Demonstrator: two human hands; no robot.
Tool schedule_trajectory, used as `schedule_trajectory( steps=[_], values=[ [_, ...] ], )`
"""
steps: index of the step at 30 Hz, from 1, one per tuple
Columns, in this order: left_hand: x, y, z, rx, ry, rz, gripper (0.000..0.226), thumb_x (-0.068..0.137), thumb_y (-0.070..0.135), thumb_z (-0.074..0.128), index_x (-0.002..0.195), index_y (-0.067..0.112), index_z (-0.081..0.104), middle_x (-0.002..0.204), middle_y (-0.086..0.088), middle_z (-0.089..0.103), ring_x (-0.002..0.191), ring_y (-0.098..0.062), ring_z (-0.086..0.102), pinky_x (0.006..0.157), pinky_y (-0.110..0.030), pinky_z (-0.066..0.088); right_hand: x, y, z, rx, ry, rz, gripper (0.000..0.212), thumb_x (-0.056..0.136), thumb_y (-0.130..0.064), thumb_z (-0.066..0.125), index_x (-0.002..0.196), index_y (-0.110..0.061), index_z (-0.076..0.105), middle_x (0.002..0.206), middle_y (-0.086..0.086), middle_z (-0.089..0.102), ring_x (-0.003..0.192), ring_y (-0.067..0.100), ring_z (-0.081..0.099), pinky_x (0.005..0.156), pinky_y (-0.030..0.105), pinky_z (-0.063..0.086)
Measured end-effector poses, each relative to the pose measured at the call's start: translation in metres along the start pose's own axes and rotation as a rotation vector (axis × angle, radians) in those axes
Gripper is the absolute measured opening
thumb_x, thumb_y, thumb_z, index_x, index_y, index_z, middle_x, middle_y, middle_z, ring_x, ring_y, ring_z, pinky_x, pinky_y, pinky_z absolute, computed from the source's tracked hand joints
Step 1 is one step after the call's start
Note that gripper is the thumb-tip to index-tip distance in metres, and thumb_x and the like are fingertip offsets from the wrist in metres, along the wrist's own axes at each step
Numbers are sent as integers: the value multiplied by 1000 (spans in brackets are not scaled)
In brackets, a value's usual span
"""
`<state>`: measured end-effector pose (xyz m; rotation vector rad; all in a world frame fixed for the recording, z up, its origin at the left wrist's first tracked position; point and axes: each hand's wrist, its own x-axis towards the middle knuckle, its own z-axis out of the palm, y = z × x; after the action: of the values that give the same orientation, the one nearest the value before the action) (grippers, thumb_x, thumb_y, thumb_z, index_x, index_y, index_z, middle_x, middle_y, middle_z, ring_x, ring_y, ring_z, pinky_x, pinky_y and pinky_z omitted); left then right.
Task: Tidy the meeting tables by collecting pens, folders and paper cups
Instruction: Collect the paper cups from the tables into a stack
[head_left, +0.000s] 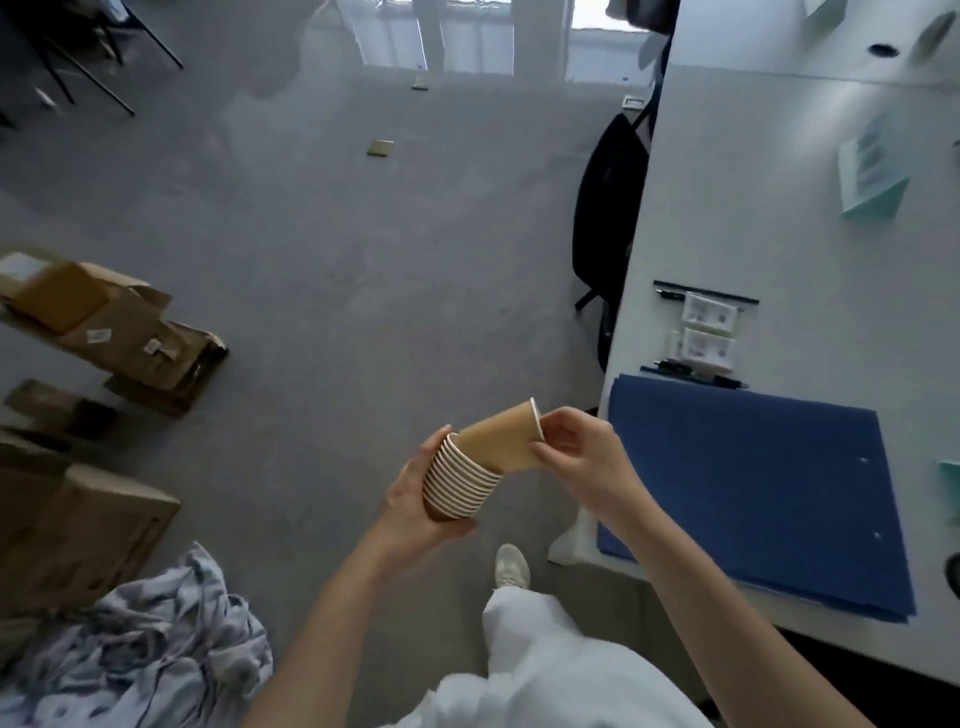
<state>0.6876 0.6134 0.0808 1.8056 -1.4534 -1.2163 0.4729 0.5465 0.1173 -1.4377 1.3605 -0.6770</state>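
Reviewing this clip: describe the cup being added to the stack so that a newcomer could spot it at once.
Start at the white table on the right, then move left past its near corner to the two hands over the floor. The right hand pinches one brown paper cup, the only one tilted and standing proud of the nested stack.

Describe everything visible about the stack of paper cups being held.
The stack of paper cups is brown paper with pale rolled rims, about ten nested together, tilted with its mouth up and to the right. The left hand grips its base from below, over the floor beside the table. The right hand pinches one more cup, its bottom already partly inside the top.
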Motion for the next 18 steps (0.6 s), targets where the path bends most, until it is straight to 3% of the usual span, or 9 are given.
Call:
schedule_trajectory(
  steps=[4, 6, 9, 14, 18],
  values=[
    [63, 26, -22, -51, -13, 29, 103, 59, 17, 86, 138, 52, 30, 126, 21, 48, 112, 3, 53, 78, -3, 44, 56, -14, -17, 24, 30, -13, 19, 82, -11, 71, 100, -14, 65, 93, 0, 69, 89, 13, 67, 78, 28, 57],
    [104, 36, -33, -73, -34, 49, 105, 56, 24, 86, 138, 55, 29, 125, 20, 49, 112, -6, 56, 80, -12, 49, 93, -20, -28, 31, 75, -12, 22, 83, -12, 71, 104, -11, 64, 95, 1, 68, 90, 13, 66, 79, 28, 57],
    [149, 46, -45, -93, -26, 30, 104, 51, 41, 84, 137, 60, 27, 123, 24, 50, 110, -5, 57, 87, -26, 53, 136, -24, -47, 53, 145, 10, 23, 85, -11, 68, 107, -10, 63, 97, 2, 67, 91, 11, 65, 78, 25, 56],
    [232, 55, -62, -92, -49, 36, 102, 59, 22, 88, 134, 59, 30, 118, 22, 55, 102, 1, 59, 79, -13, 50, 217, -16, -73, -1, 262, 85, 22, 86, -8, 65, 107, -10, 64, 94, 3, 69, 90, 15, 67, 76, 27, 55],
    [310, 60, -83, -76, -140, 77, 103, 55, 29, 85, 138, 54, 30, 119, 7, 59, 103, -12, 62, 82, -27, 56, 269, -12, -73, 7, 374, 151, 22, 85, -9, 65, 106, -12, 65, 92, 2, 70, 88, 17, 68, 80, 39, 58]
  ],
)
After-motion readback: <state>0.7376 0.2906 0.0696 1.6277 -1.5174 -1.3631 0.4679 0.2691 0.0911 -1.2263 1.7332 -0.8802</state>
